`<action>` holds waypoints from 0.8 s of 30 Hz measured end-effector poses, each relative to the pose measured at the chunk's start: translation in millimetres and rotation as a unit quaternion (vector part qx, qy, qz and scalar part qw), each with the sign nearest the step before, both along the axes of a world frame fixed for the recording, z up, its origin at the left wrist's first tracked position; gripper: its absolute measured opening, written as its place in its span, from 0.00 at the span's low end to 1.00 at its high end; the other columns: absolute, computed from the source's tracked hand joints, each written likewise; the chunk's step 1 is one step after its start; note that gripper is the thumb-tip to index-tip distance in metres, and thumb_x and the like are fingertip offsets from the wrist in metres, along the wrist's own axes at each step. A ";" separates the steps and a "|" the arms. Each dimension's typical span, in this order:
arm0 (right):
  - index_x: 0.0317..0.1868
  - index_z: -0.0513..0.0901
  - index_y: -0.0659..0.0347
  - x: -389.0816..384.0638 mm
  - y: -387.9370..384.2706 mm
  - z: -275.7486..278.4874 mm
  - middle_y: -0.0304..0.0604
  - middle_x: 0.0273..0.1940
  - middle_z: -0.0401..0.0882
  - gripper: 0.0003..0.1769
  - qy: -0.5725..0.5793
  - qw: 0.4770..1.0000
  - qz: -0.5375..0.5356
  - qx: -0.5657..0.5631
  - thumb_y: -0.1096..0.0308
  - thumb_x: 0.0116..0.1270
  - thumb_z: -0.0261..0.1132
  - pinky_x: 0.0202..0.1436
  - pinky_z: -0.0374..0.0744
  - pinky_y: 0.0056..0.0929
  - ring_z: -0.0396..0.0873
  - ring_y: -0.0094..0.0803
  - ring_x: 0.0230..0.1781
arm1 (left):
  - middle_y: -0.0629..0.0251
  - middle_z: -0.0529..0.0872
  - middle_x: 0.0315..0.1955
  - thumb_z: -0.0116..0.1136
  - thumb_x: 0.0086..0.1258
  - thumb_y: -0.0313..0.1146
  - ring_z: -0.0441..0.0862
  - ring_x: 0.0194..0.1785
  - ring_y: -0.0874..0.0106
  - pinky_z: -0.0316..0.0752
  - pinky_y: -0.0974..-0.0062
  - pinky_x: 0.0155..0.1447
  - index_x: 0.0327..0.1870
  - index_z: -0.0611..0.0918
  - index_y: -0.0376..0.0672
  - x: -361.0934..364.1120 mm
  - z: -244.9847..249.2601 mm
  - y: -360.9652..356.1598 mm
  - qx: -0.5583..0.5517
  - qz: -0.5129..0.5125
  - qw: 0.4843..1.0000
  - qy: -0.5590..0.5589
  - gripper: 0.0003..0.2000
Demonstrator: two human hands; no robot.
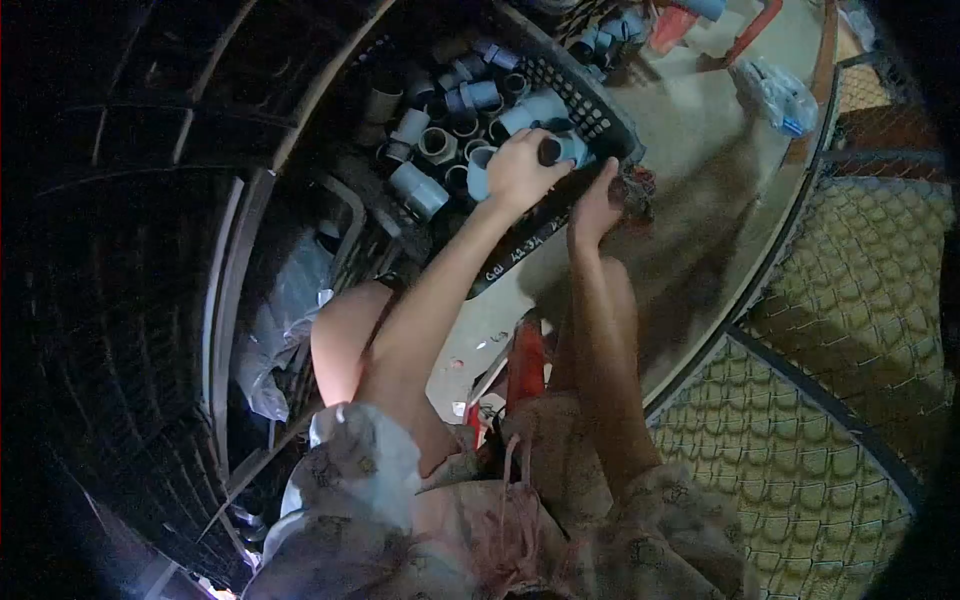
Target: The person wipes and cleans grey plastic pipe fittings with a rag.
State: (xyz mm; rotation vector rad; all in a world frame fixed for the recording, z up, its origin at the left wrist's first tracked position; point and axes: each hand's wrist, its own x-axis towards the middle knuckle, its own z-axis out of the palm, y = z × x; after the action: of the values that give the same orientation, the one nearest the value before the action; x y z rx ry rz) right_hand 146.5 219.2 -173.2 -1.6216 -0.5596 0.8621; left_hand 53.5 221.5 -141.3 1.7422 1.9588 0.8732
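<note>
My left hand (522,172) reaches into a black plastic crate (520,250) and is closed around a grey-blue pipe fitting (572,150), whose dark round opening shows by the fingers. Around it lie several grey-blue pipe fittings, among them a wide one (418,190) and a ring-ended one (436,145). My right hand (596,208) is at the outer front corner of the crate, a finger stretched up along it; its other fingers are partly hidden. Close beside that hand is a small dark red tangled bundle (636,192) that I cannot identify.
Dark wire racks (190,120) rise on the left, with a clear plastic bag (270,340) beside them. More fittings (605,45) lie behind the crate. A bagged item (780,95) rests on the pale floor (690,110). Wire mesh (800,450) borders the right. A red object (525,365) stands between my legs.
</note>
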 end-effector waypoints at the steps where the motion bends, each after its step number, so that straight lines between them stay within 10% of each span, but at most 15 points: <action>1: 0.37 0.76 0.77 -0.2 1.1 -1.6 0.52 0.39 0.78 0.27 -0.005 1.000 -0.009 0.009 0.52 0.60 0.58 0.44 0.69 0.30 0.75 0.35 0.37 | 0.56 0.80 0.31 0.65 0.45 0.43 0.78 0.36 0.63 0.71 0.71 0.42 0.36 0.79 0.36 -4.0 9.8 -3.3 0.000 0.012 0.999 -0.053 0.22; 5: 0.36 0.76 0.78 -3.5 -2.0 31.3 0.54 0.39 0.78 0.30 0.035 0.995 -0.027 -0.086 0.49 0.58 0.59 0.44 0.70 0.31 0.75 0.37 0.38 | 0.63 0.79 0.24 0.69 0.42 0.37 0.75 0.28 0.77 0.70 0.82 0.35 0.34 0.79 0.34 -21.2 63.4 -16.4 0.032 0.068 0.979 -0.187 0.19; 11: 0.18 0.74 0.81 -0.5 -9.6 28.3 0.65 0.18 0.72 0.44 -0.024 0.998 -0.007 -0.063 0.36 0.57 0.48 0.32 0.66 0.46 0.69 0.49 0.19 | 0.68 0.78 0.32 0.59 0.55 0.37 0.75 0.38 0.78 0.69 0.82 0.43 0.45 0.74 0.39 -52.8 171.1 -116.3 0.014 0.125 0.815 -0.566 0.18; 18: 0.36 0.75 0.75 13.0 -45.3 16.2 0.66 0.36 0.73 0.44 -0.040 0.982 0.151 -0.104 0.33 0.58 0.39 0.49 0.66 0.38 0.71 0.53 0.42 | 0.60 0.74 0.46 0.53 0.60 0.43 0.73 0.49 0.65 0.67 0.63 0.55 0.53 0.68 0.42 -74.1 224.2 -296.3 0.087 0.246 0.722 -0.641 0.23; 24: 0.62 0.57 0.62 9.4 -107.3 97.7 0.47 0.62 0.56 0.33 0.125 0.940 0.309 0.072 0.45 0.66 0.39 0.60 0.59 0.25 0.59 0.34 0.61 | 0.64 0.76 0.37 0.34 0.67 0.54 0.77 0.38 0.67 0.76 0.67 0.32 0.55 0.68 0.48 -81.2 274.8 -340.1 0.051 0.291 0.734 -0.611 0.24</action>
State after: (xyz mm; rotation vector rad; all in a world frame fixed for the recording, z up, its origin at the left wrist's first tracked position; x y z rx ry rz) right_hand 155.9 111.9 -75.4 -1.1809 -0.9481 1.4284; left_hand -27.6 -118.5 133.4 0.1781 1.3907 1.7297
